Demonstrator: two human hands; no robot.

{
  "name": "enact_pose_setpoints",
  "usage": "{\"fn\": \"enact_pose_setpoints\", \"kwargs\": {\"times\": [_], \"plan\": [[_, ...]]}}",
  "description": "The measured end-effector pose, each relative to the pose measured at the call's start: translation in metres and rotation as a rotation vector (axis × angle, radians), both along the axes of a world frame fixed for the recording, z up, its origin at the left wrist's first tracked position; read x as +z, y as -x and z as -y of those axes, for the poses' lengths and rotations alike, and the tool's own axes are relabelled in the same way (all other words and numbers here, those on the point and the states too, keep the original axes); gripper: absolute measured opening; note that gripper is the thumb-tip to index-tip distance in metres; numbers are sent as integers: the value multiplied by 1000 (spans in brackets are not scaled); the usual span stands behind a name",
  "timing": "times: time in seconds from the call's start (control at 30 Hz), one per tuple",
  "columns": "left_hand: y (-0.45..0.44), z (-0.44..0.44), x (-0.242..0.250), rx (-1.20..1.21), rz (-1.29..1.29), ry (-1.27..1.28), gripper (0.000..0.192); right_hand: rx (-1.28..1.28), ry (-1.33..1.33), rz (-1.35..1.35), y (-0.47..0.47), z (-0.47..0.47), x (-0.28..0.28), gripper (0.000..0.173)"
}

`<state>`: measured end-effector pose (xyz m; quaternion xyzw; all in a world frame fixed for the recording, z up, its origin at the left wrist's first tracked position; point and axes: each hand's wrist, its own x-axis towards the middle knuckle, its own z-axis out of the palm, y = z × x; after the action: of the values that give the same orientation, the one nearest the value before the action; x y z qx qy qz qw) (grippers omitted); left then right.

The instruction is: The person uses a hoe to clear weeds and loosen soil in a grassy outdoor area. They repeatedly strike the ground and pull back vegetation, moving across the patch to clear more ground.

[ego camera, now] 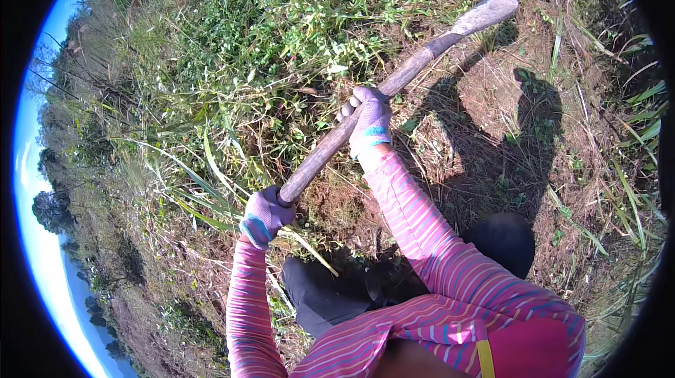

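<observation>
My left hand (268,215), in a pale purple knit glove with a blue cuff, is closed around the butt end of a thick wooden handle. Further up the same handle, my right hand (370,117) grips it in a matching glove. The handle belongs to a long-handled bladed tool (406,69), which slants up to the right. A dark metal socket joins the wood to a worn, soil-marked metal blade (486,11) with a slightly bent tip. That blade is over dry cut grass at the upper right; whether it touches the ground I cannot tell.
Dense green weeds (316,24) grow above and left of the handle. Long grass blades (195,167) lean near my left hand. Reddish soil with dry stalks (485,98) lies right, partly under my shadow. My dark-trousered legs (327,288) are below. Taller grass (651,135) stands at the right edge.
</observation>
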<state>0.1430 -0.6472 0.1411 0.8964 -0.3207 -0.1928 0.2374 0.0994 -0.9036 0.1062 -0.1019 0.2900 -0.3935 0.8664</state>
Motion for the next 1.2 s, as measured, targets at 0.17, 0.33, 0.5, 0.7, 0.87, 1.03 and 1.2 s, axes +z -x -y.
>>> {"fn": "enact_pose_setpoints", "kwargs": {"times": [0.17,0.33,0.5,0.7,0.87,1.03,1.2], "plan": [[98,-43,30,466,-353,-205,23,532,-164,-257,-20,-98,-47,18],[186,-158,33,1005,-162,-387,21,940,-212,-220,-15,-264,-61,18],[152,-183,13,730,-324,-222,23,727,-260,-155,-27,-247,-75,9],[4,-78,-10,140,114,-336,25,201,-172,-55,-10,-104,-33,15],[-12,-23,-35,-76,193,-286,28,-18,-210,-124,9,-40,-66,22],[172,-147,-8,906,-510,-531,36,973,-137,-703,-9,-238,-91,11],[267,-222,-2,1204,-370,-607,25,1319,-172,-477,8,-378,-86,12]]}}
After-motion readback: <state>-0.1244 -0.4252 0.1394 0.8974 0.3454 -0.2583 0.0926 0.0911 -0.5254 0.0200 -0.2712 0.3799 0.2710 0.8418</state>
